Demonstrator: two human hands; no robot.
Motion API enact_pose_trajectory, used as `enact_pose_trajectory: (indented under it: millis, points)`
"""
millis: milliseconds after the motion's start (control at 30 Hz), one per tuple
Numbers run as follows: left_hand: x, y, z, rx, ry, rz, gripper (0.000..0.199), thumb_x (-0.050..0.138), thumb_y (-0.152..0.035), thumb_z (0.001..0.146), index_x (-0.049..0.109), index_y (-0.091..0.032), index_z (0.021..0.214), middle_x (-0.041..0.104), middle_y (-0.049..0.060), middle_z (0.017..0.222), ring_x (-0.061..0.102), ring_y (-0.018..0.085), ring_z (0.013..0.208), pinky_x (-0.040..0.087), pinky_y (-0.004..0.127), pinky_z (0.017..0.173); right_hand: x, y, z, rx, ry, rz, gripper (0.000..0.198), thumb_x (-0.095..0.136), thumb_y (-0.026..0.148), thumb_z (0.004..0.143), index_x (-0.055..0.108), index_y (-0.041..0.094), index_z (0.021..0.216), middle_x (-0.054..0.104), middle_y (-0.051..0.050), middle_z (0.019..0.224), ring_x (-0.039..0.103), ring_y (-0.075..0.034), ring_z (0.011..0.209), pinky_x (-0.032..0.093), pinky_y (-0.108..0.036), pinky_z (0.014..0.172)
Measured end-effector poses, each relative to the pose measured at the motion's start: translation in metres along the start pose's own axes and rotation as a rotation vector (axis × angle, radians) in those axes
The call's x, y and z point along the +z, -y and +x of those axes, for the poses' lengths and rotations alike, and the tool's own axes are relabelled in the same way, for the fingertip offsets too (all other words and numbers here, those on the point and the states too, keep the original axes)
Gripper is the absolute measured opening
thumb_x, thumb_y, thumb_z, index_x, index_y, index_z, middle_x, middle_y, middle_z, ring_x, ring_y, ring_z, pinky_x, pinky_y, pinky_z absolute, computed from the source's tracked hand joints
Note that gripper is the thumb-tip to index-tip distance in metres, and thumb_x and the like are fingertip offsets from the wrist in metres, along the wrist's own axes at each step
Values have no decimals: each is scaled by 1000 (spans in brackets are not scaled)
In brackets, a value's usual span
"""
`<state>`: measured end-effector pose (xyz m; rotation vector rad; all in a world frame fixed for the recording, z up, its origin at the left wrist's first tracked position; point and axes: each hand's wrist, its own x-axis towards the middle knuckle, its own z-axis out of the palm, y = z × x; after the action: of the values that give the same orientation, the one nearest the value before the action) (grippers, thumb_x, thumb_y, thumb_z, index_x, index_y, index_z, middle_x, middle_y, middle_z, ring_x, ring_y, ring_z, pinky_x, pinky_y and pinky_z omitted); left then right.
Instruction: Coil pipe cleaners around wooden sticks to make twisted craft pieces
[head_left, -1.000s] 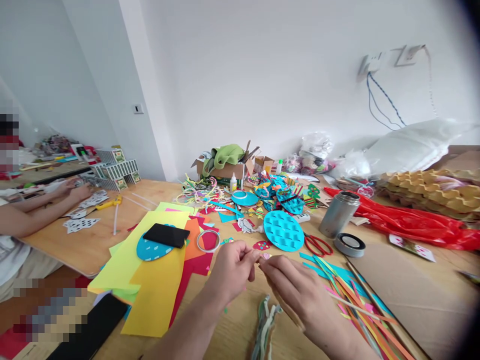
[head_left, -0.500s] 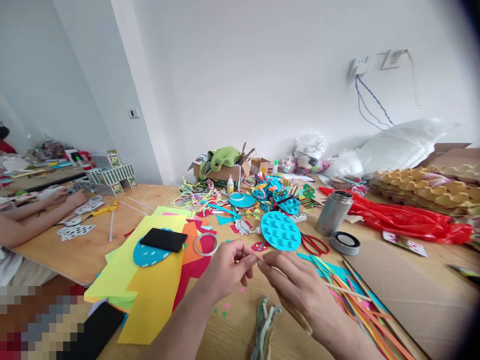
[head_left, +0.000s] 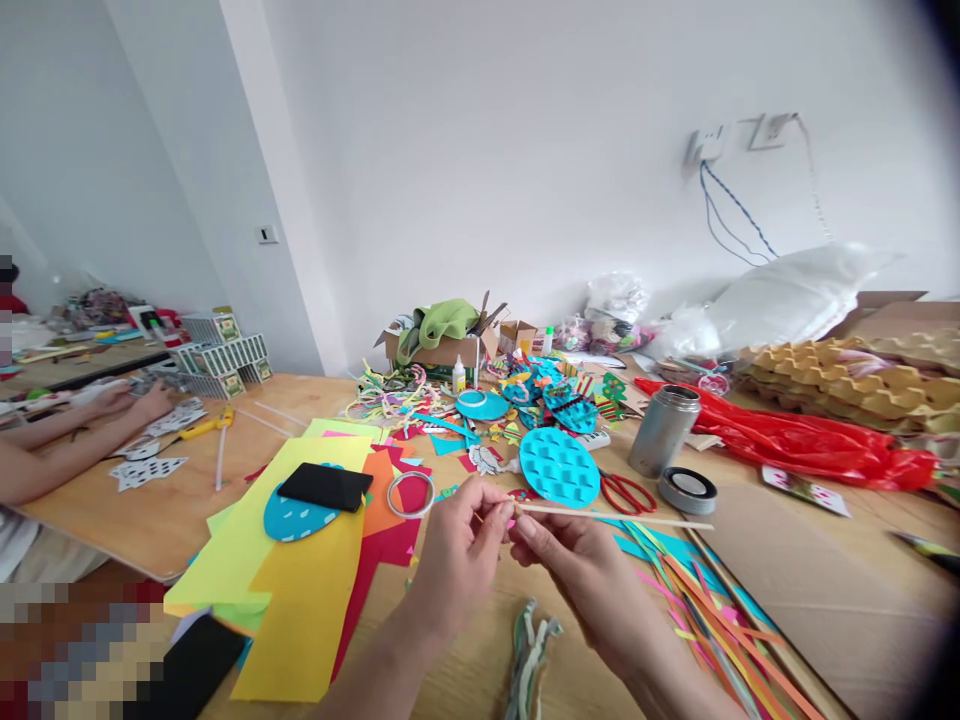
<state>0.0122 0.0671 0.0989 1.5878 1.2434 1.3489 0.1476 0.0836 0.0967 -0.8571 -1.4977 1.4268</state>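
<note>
One end of the pale stick (head_left: 637,518) hidden by the hands (head_left: 469,550), yarn bundle (head_left: 529,655) cut off below

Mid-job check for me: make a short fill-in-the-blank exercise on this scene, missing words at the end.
A thin pale stick at the fingertips of the bare left hand and bare right hand extends toward the picture's ____ edge.
The rounded blue piece with white marks lies on a sheet coloured ____.
The loop-handled scissors beside the round blue textured disc have handles coloured ____.

Missing words: right; yellow; red.
</note>
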Motion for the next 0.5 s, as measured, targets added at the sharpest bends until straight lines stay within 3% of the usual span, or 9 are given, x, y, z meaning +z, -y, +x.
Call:
enact_pose_trajectory:
  millis: [100,333,500]
  points:
    - [4,2,-1,-15,-13,33,23,46,-36,86,52,-17,76,52,-2,59,49,9,53,38,19,49,2,-5,2,32,-90,189,24,68,38,72,71,15,77,64,-4,68,50,-13,61,40,-23,58]
    - [9,8,-2,-79,-44,35,26,43,-39,87,47,-18,72,44,-5,54,41,8,48,30,18,46,2,-7,1,-11,-231,102,25,72,39,68,70,17,78,63,-1,65,49,-13,61,40,-21,57]
    - [14,11,-2,-117,-85,-38,29,42,-40,87,42,-19,67,37,-7,48,34,6,43,26,18,42,0,-12,4,-63,-199,123,22,72,36,68,70,18,80,68,-3,76,52,-13,65,41,-21,59]
